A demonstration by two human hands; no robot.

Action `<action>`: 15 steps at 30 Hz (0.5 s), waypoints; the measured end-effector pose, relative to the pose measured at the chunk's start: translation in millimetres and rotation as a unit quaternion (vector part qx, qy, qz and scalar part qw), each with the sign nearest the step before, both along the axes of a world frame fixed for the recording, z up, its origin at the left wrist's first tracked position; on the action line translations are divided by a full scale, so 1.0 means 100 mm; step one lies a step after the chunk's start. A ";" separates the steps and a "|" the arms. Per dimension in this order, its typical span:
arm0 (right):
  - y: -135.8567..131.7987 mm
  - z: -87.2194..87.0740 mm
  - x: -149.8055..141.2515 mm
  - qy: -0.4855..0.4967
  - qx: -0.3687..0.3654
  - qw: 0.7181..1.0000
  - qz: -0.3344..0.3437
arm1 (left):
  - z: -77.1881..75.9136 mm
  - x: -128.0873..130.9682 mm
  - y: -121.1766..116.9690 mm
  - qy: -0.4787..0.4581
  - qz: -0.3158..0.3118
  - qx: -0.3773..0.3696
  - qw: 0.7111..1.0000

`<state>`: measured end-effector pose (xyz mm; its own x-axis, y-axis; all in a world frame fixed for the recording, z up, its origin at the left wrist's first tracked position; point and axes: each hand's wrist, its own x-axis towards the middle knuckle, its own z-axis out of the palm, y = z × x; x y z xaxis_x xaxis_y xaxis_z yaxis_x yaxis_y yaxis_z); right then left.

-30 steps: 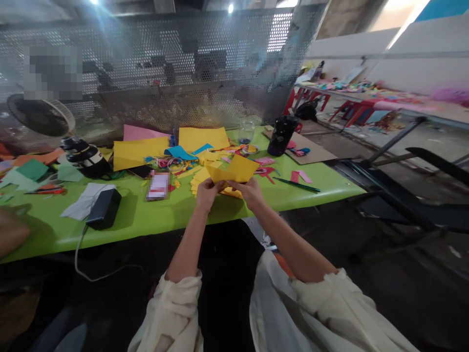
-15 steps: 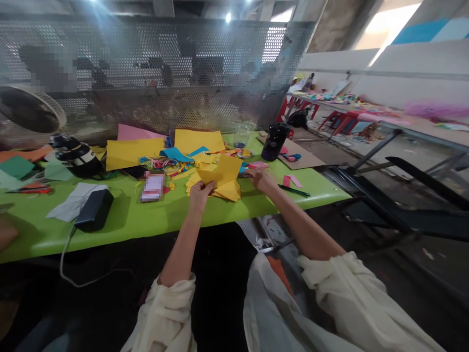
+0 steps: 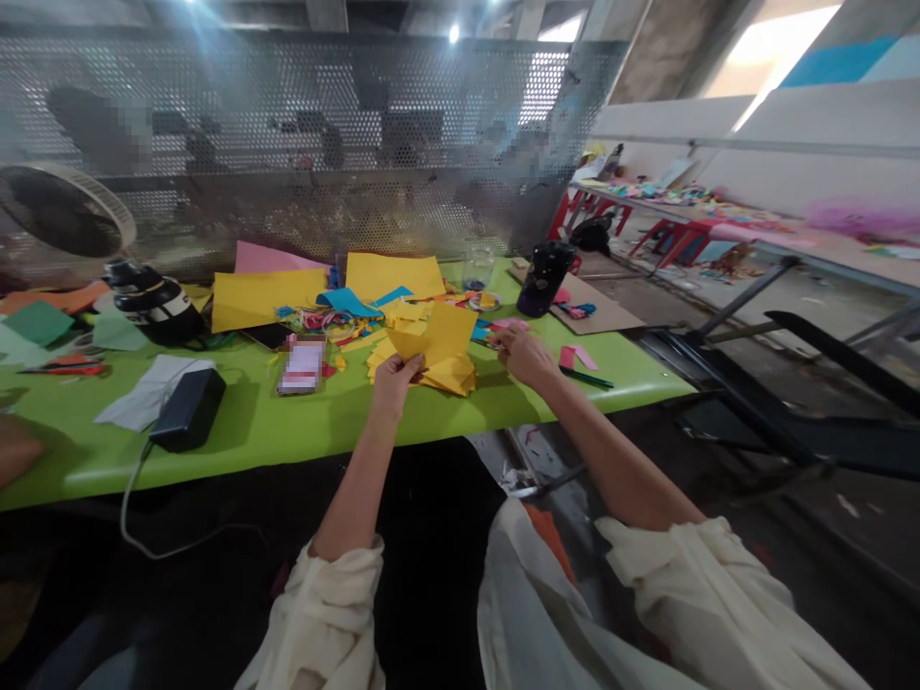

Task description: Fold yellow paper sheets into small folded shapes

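Note:
My left hand (image 3: 395, 379) pinches a folded piece of yellow paper (image 3: 451, 331) between thumb and fingers, its panels standing up at an angle. Beneath it lies a loose pile of cut yellow paper pieces (image 3: 449, 377) on the green tabletop. To the right of the pile, my right hand (image 3: 528, 355) is low over the table with its fingers bent together. Its fingertips are by small pink and blue paper scraps (image 3: 480, 331); what they grip is too small to make out.
A dark tumbler (image 3: 544, 278) and a clear cup (image 3: 476, 268) stand behind my right hand. A dark pen (image 3: 587, 378) lies to its right. Leftward are a phone (image 3: 302, 366), a black power adapter (image 3: 188, 410), a black bottle (image 3: 154, 305) and a fan (image 3: 68, 211). Another person's arm (image 3: 15, 450) shows at far left.
My right hand's fingers have drawn back slightly toward the right and curled in. My left hand keeps its grip on the yellow paper. The whole view has shifted a little.

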<state>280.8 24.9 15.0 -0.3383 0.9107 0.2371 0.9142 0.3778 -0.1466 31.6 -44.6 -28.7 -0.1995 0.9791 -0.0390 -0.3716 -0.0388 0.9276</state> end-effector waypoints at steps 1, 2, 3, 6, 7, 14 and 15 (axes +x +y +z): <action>-0.03 0.00 0.01 0.025 -0.002 1.000 -0.005 | -0.01 0.00 0.01 -0.004 -0.001 0.001 1.000; -0.07 0.01 0.02 0.068 -0.012 0.998 -0.010 | -0.02 0.00 0.01 -0.007 0.000 0.002 1.000; -0.11 0.01 0.02 0.125 -0.034 0.992 -0.010 | -0.02 -0.01 0.01 -0.008 0.000 0.004 1.000; -0.24 0.03 0.00 0.323 -0.134 0.937 0.013 | -0.02 -0.01 0.01 0.003 0.005 0.004 1.000; -0.30 0.05 -0.01 0.371 -0.163 0.914 0.024 | -0.02 -0.01 0.01 0.007 0.006 0.003 1.000; -0.58 0.13 -0.07 0.427 -0.227 0.873 0.064 | -0.03 -0.01 0.00 0.020 0.000 0.007 1.000; -0.60 0.13 -0.07 0.426 -0.226 0.874 0.067 | -0.02 -0.01 0.00 0.020 -0.001 0.006 1.000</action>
<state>273.5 -34.7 28.2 -0.3246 0.9423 0.0820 0.3524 0.2010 -0.9140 30.1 -44.3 -31.2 -0.1994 0.9797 -0.0187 -0.3350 -0.0502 0.9409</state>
